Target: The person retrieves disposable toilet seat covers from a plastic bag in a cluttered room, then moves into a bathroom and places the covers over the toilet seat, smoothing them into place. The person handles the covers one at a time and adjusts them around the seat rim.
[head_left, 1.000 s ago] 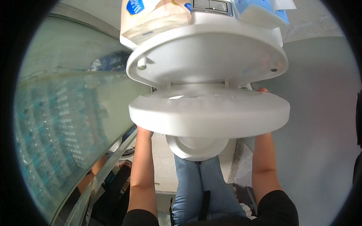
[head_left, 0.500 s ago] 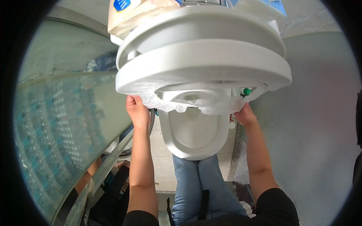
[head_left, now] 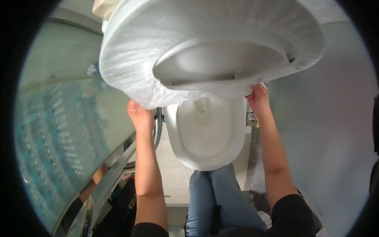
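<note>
A thin white disposable toilet seat cover [head_left: 128, 75] is stretched over the raised toilet seat, its wrinkled lower edge hanging loose. Through the seat's large opening the toilet lid [head_left: 221, 59] shows behind it. My left hand [head_left: 141, 117] pinches the cover's edge at the lower left, fingers closed. On the other side my right hand [head_left: 259, 100] is closed on the cover's edge near the seat's lower right; its fingertips are partly hidden. Below and between my hands lies the white toilet bowl [head_left: 172, 136], uncovered.
A glass panel [head_left: 79, 110] with a metal rail [head_left: 114, 173] stands at the left, and a frosted pane [head_left: 316, 130] at the right. Small white bottles [head_left: 251, 116] sit beside the bowl. Part of a beige package [head_left: 103, 8] shows at the upper left. My legs are close to the bowl's front.
The covered seat now faces me more, showing its underside and opening widely. My right hand has risen along the cover's edge; my left has shifted slightly left. Most items behind the lid have left view.
</note>
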The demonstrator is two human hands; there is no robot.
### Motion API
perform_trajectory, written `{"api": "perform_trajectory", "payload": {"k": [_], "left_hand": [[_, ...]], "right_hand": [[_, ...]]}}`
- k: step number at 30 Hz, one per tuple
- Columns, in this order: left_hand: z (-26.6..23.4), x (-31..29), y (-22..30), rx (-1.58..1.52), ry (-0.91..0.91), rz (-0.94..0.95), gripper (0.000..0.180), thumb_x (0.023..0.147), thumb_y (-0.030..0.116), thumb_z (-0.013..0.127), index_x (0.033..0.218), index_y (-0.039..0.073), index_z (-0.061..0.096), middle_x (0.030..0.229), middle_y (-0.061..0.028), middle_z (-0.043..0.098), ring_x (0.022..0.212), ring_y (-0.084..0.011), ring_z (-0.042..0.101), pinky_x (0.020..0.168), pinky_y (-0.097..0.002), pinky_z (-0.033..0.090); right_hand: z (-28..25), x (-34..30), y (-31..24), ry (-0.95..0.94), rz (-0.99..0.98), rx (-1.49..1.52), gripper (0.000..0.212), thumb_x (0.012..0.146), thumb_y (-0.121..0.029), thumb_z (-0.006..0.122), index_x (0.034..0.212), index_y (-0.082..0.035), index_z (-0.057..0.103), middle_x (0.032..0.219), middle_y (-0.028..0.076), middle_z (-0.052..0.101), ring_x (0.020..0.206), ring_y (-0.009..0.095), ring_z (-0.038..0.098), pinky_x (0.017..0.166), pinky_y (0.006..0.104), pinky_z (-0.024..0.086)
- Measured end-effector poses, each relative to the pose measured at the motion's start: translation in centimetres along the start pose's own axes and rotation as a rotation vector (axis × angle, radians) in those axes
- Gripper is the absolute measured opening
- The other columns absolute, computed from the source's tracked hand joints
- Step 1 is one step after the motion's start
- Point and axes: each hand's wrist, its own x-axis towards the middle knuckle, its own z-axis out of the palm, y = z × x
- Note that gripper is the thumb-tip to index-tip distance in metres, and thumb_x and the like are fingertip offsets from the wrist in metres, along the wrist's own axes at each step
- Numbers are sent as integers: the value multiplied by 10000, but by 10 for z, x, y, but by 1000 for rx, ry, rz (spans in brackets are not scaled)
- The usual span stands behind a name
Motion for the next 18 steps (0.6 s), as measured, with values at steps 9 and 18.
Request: {"api": "perform_trajectory", "payload": {"k": [9,18], "left_hand": [[33,-37,-35,-466,-163,-349,392,1006,362,486,1275,77,502,1232,-61,596,1108,-203,594,986,-366,484],[39,-23,-42,-504,-37,-404,219,1008,182,497,1160,30,541,1148,-90,630,1060,-173,617,924,-326,530]], "right_hand": [[-15,7,11,27,-34,-213,253,1030,-238,445,964,-61,613,852,25,647,704,127,596,589,292,483],[-30,6,10,-97,-36,-168,174,980,-139,456,943,-64,609,807,-7,586,596,90,436,573,289,396]]}}
